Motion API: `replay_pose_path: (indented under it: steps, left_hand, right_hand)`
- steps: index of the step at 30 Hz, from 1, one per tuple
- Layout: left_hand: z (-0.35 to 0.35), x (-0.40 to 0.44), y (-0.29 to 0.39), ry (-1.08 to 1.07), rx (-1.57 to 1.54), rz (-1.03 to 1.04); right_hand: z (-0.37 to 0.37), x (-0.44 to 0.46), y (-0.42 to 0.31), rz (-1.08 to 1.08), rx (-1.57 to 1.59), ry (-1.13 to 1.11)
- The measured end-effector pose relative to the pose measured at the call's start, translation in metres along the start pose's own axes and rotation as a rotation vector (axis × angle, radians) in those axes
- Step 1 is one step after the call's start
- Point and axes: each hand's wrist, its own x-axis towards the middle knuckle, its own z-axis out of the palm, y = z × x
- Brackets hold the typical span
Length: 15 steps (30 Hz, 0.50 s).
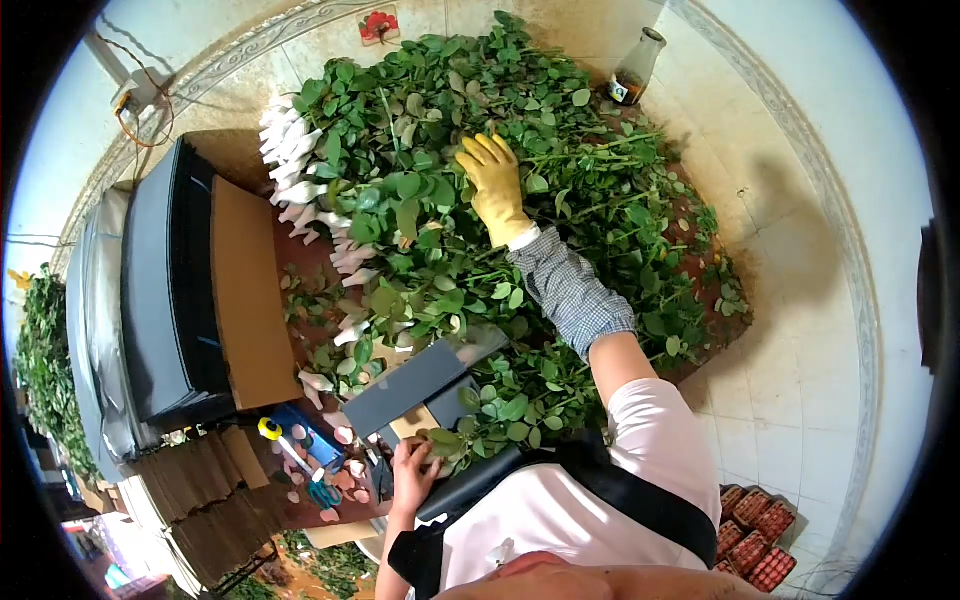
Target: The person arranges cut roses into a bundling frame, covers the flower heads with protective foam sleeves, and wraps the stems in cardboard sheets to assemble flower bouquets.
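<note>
My right hand [492, 190], in a yellow glove with a checked sleeve above it, lies on the big heap of leafy green stems [430, 110], its fingers stretched and slightly apart. Pale wrapped flower heads [292, 150] line the heap's left edge. Near my body, my bare left hand [412, 472] has its fingers bent at the lower edge of a dark grey board [405, 388] and a piece of cardboard [412, 422]. Leaves partly cover that hand, and what it grips is too small to make out.
Left of the heap stand dark sheets and brown cardboard [250, 295]. Teal scissors [323, 494], a blue box [312, 435] and pink petals lie on the table's near left. A glass bottle [637, 68] stands at the back right, and red patterned bundles [750, 530] are at lower right.
</note>
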Motion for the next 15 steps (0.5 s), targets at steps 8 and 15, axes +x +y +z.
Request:
replay_pose_path:
  steps: [8, 15]
  left_hand:
    - [0.001, 0.001, 0.001, 0.028, -0.038, 0.015]
    - [0.005, -0.001, -0.003, 0.087, -0.018, 0.067]
  right_hand:
    - [-0.035, 0.007, -0.014, -0.015, -0.116, -0.086]
    - [-0.071, 0.007, -0.022, 0.010, -0.093, 0.053]
